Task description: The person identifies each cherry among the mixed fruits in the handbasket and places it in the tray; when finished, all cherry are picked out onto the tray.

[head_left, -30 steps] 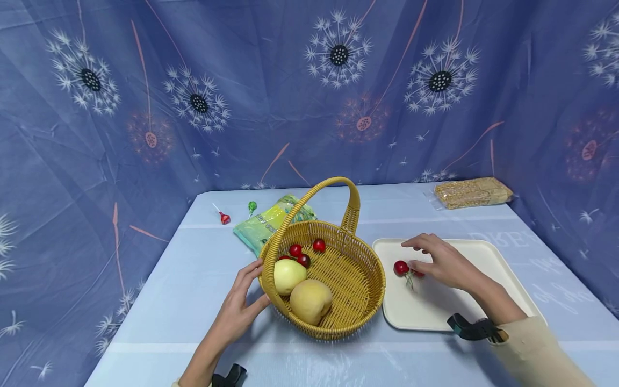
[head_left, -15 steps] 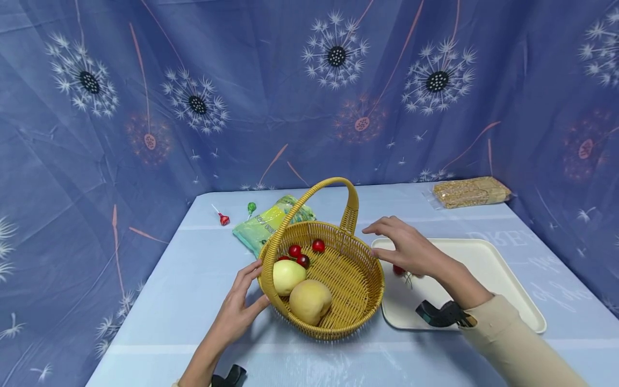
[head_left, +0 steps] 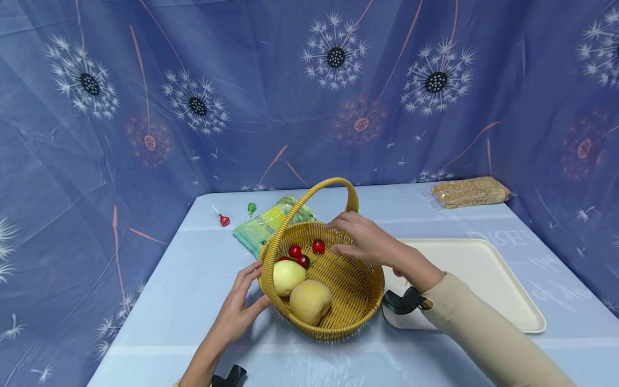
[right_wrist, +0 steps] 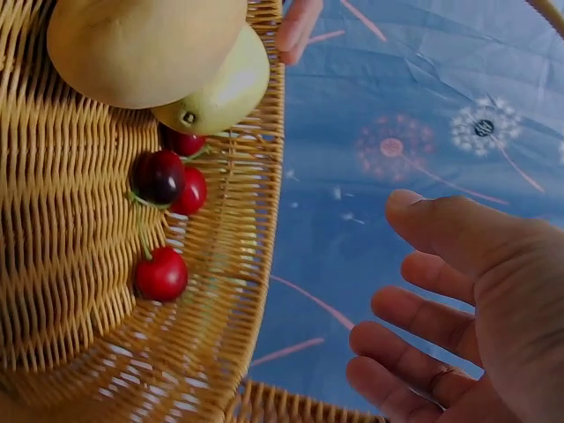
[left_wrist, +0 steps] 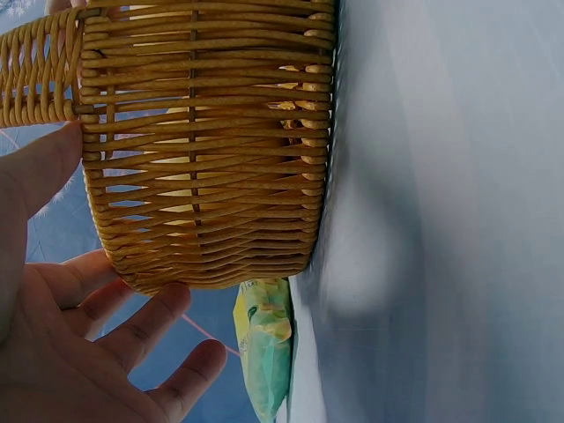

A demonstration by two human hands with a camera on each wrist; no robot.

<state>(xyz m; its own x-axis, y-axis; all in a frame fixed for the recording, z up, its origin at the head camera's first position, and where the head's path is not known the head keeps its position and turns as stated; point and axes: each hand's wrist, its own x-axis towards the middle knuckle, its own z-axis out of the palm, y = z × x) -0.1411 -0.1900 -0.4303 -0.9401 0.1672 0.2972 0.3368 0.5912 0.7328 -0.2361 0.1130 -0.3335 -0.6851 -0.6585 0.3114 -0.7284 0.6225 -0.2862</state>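
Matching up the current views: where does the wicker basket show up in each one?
Head: the wicker basket is near the centre, slightly below the middle.
Left wrist: upper left, its outer wall towards the camera, cut off by the top edge.
Right wrist: the left half, its inside showing, cut off by the left edge.
Shared landmark: the blue patterned cloth behind it.

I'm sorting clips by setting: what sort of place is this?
Probably a staged tabletop set, indoors: a dandelion-print curtain hangs behind and beside a pale blue table, which bears a wicker basket.
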